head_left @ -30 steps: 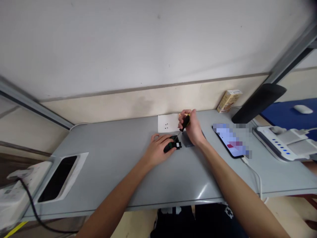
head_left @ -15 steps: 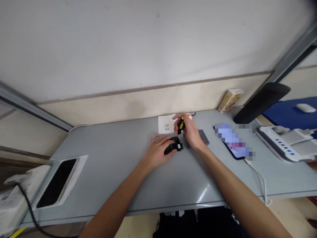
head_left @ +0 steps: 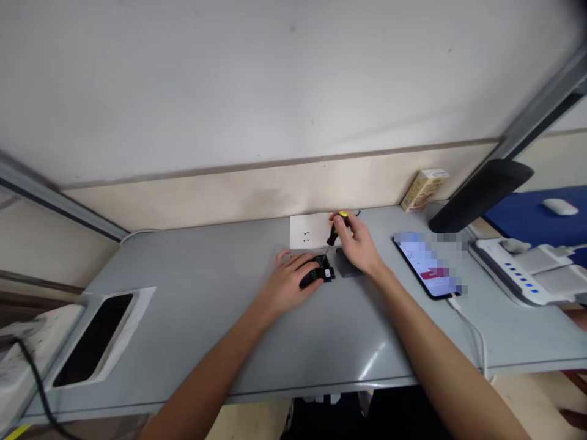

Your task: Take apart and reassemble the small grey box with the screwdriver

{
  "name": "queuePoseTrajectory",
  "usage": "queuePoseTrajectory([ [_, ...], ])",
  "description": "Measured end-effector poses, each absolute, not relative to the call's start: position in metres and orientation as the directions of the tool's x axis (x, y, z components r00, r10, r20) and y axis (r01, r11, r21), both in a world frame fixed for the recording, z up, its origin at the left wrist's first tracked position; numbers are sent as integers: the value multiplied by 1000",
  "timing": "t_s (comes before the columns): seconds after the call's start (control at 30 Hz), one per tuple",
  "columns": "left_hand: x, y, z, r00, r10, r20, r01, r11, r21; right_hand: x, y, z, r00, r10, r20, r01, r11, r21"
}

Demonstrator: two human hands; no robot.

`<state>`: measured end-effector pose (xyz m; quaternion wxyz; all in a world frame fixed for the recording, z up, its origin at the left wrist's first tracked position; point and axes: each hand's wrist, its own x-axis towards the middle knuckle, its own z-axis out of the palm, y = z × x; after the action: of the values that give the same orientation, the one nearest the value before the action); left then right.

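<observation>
My left hand (head_left: 292, 280) is closed around a small black device (head_left: 310, 278) with a bit of green circuit board showing, holding it against the table. In my right hand (head_left: 358, 243) is a black and yellow screwdriver (head_left: 334, 233), tilted, its thin shaft pointing down at the device. Whether the tip sits in a screw is too small to tell. Behind the hands lies a white sheet of paper (head_left: 298, 226) with several tiny dark screws (head_left: 306, 236) on it. A flat dark grey piece (head_left: 347, 264) rests partly under my right hand.
On the right are a lit phone (head_left: 424, 263) on a white cable, a white power strip (head_left: 518, 269), a black upright object (head_left: 479, 195) and a small carton (head_left: 424, 190). At the left, a dark phone (head_left: 94, 339) lies on paper beside another power strip (head_left: 41, 348).
My right hand has turned the screwdriver, its fingers now further round the handle's top. My left hand keeps its hold on the device. The whole view has shifted slightly.
</observation>
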<state>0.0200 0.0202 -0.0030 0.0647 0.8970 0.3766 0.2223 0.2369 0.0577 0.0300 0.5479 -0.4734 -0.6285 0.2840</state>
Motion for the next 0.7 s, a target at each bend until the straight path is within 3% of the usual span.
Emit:
queuePoseTrajectory([
  [0.17, 20, 19, -4, 611, 709, 352, 652, -703, 284, 253, 61, 35, 236, 867, 440, 325, 356, -876],
  [0.3, 20, 19, -4, 609, 708, 358, 644, -705, 297, 267, 65, 34, 362, 806, 469, 451, 289, -844],
  [0.53, 17, 21, -2, 428, 782, 453, 690, -606, 395, 267, 67, 28, 299, 854, 425, 464, 259, -847],
  [0.7, 15, 25, -5, 289, 810, 510, 711, -539, 451, 259, 66, 31, 300, 855, 422, 314, 329, -891],
])
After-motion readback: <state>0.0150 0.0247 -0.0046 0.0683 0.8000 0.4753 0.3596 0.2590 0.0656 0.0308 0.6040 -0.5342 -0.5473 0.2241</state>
